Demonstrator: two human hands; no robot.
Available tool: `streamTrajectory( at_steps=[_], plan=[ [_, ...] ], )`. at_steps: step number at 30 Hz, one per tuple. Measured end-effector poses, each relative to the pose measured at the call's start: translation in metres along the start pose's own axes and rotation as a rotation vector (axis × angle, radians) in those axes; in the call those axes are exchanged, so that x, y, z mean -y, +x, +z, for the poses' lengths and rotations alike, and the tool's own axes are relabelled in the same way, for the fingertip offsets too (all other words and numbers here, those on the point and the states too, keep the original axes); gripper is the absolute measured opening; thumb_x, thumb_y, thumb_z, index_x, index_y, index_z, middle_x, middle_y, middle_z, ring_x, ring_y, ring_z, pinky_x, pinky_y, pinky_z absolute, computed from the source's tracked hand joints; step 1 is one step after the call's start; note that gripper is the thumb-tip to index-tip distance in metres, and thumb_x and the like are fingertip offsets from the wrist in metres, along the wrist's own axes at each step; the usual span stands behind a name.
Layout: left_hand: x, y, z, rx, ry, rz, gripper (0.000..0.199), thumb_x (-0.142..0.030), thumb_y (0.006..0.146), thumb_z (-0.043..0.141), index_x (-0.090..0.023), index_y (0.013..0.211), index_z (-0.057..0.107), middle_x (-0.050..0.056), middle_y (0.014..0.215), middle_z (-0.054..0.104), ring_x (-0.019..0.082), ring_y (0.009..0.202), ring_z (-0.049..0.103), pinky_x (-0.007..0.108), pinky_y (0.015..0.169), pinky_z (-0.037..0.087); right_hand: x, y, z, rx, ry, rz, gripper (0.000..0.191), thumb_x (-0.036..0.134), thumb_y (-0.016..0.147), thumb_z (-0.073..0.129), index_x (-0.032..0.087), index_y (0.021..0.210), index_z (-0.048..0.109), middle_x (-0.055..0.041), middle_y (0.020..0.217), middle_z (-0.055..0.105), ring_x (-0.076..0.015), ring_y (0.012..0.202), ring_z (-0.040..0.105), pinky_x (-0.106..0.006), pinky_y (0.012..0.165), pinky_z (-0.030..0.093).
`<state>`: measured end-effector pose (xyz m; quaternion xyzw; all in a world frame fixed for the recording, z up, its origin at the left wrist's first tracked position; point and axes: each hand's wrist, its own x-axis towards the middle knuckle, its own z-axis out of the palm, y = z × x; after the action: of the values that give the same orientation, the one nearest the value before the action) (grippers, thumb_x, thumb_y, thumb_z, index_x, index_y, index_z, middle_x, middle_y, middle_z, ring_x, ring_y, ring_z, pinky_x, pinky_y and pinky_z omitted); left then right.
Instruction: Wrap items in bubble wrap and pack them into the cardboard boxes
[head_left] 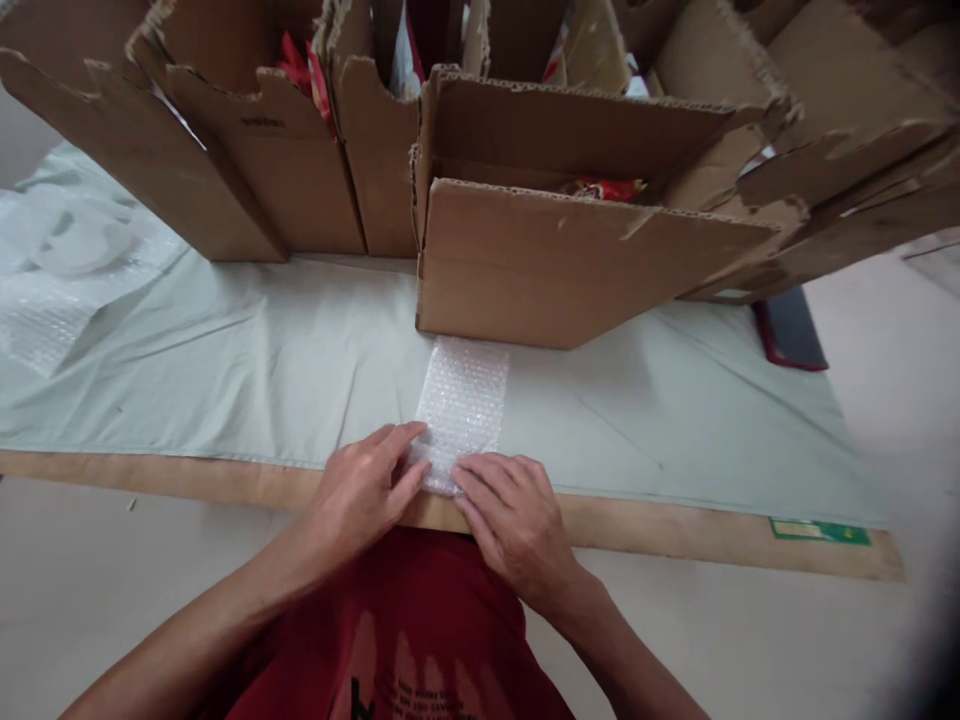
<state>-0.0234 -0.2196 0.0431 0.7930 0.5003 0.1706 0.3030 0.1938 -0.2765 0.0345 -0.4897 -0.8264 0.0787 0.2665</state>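
A narrow strip of bubble wrap (466, 395) lies on the pale green cloth at the front edge of the table. Its near end is folded over, and both hands are on that fold. My left hand (367, 475) grips the left side of the fold, thumb and fingers closed at its edge. On the other side, my right hand (514, 510) presses its closed fingers and thumb on the fold's right corner. Whether anything lies inside the fold cannot be made out.
Several open cardboard boxes (487, 265) stand along the back, some holding red packets (611, 189). More bubble wrap (45, 300) lies at the left, with a white roundish piece (82, 240) on it. A dark red-edged object (791, 330) rests at the right. The cloth (315, 340) covers the table.
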Motion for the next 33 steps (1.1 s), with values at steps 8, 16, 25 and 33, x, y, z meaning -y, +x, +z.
streamTrajectory(
  at_steps=[8, 16, 25, 33],
  plan=[
    [0.005, 0.0, -0.008, -0.06, -0.128, 0.315, 0.032, -0.012, 0.099, 0.053, -0.021, 0.129, 0.063, 0.008, 0.107, 0.074, 0.02, 0.1, 0.067, 0.036, 0.088, 0.058, -0.015, 0.014, -0.002, 0.013, 0.22, 0.129, 0.025, 0.014, 0.104, 0.049, 0.021, 0.12, 0.068, -0.0051, 0.105, 0.079, -0.02, 0.09, 0.071, -0.038, 0.08, 0.053],
    [0.006, 0.032, 0.006, -0.121, 0.0, 0.159, 0.028, -0.023, 0.099, 0.053, -0.016, 0.12, 0.069, 0.005, 0.086, 0.074, 0.015, 0.068, 0.065, 0.027, 0.061, 0.053, -0.026, 0.013, -0.009, -0.182, 0.006, 0.16, 0.02, 0.018, 0.099, 0.061, 0.02, 0.119, 0.066, -0.0114, 0.121, 0.072, -0.0256, 0.109, 0.067, -0.042, 0.09, 0.051],
    [0.001, 0.033, 0.005, -0.147, 0.104, 0.118, 0.028, -0.026, 0.099, 0.051, -0.016, 0.118, 0.07, 0.006, 0.088, 0.071, 0.016, 0.067, 0.064, 0.028, 0.061, 0.054, -0.04, 0.017, 0.001, -0.035, -0.015, 0.038, 0.022, 0.013, 0.101, 0.055, 0.019, 0.119, 0.068, -0.0094, 0.122, 0.075, -0.0253, 0.113, 0.068, -0.042, 0.094, 0.047],
    [0.002, 0.013, -0.002, -0.113, -0.124, 0.273, 0.024, -0.022, 0.099, 0.059, -0.021, 0.121, 0.067, 0.009, 0.107, 0.073, 0.021, 0.099, 0.068, 0.036, 0.085, 0.059, -0.044, 0.03, -0.018, 0.118, 0.217, 0.105, 0.026, 0.02, 0.104, 0.05, 0.021, 0.119, 0.071, -0.0047, 0.104, 0.079, -0.02, 0.089, 0.071, -0.038, 0.08, 0.051]
  ],
)
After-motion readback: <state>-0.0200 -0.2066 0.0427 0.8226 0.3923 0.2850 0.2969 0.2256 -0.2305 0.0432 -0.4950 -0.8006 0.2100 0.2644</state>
